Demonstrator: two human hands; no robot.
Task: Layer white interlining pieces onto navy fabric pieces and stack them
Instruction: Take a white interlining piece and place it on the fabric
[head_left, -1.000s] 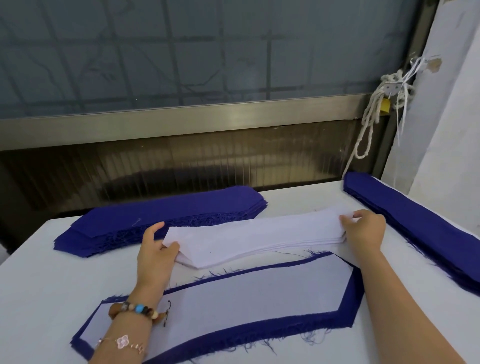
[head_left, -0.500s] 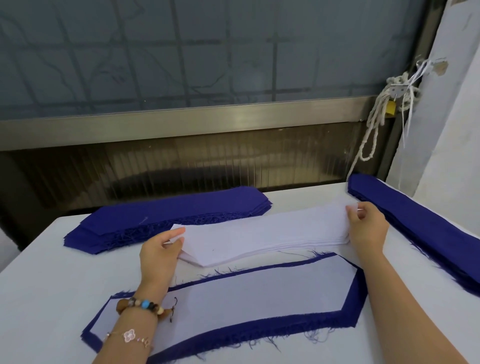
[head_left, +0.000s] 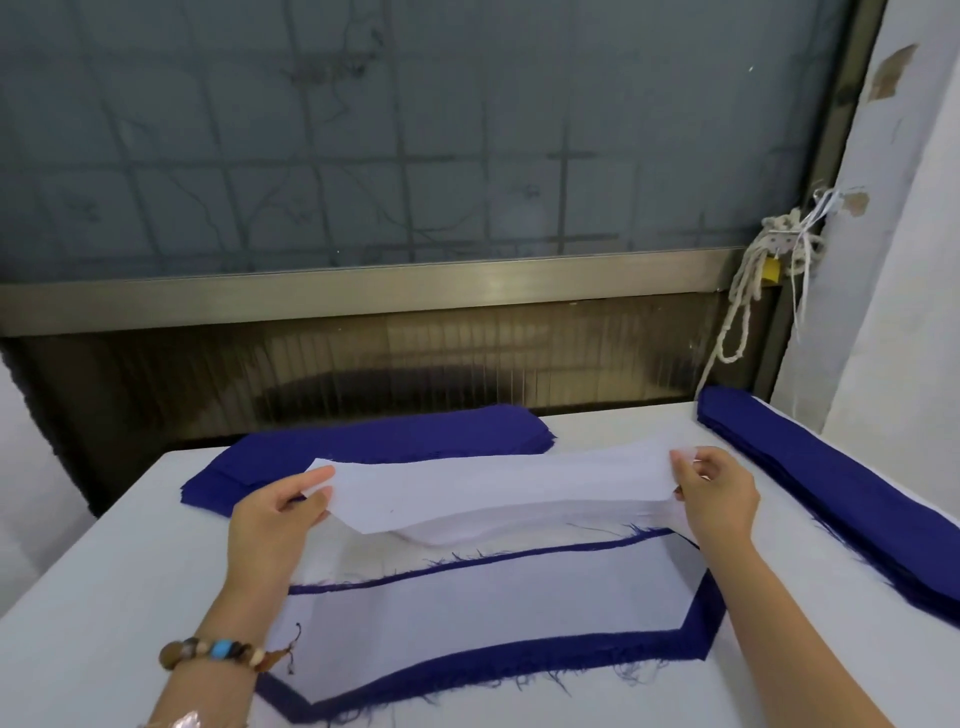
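Note:
A single white interlining piece (head_left: 493, 488) is lifted off the white interlining stack (head_left: 467, 535) below it. My left hand (head_left: 275, 514) pinches its left end and my right hand (head_left: 714, 493) pinches its right end. Closer to me lies a navy fabric piece (head_left: 498, 660) with a white interlining piece (head_left: 483, 597) laid on top, leaving a navy border. One stack of navy fabric pieces (head_left: 374, 447) lies at the back left. Another navy stack (head_left: 841, 488) runs along the right edge.
The white table (head_left: 104, 597) ends at a dark window wall behind the back navy stack. A knotted white rope (head_left: 753, 291) hangs at the back right corner. A white wall stands just past the right navy stack.
Both hands have raised the top interlining piece off the white stack; a second ago they rested on the stack's ends. The camera has also moved closer.

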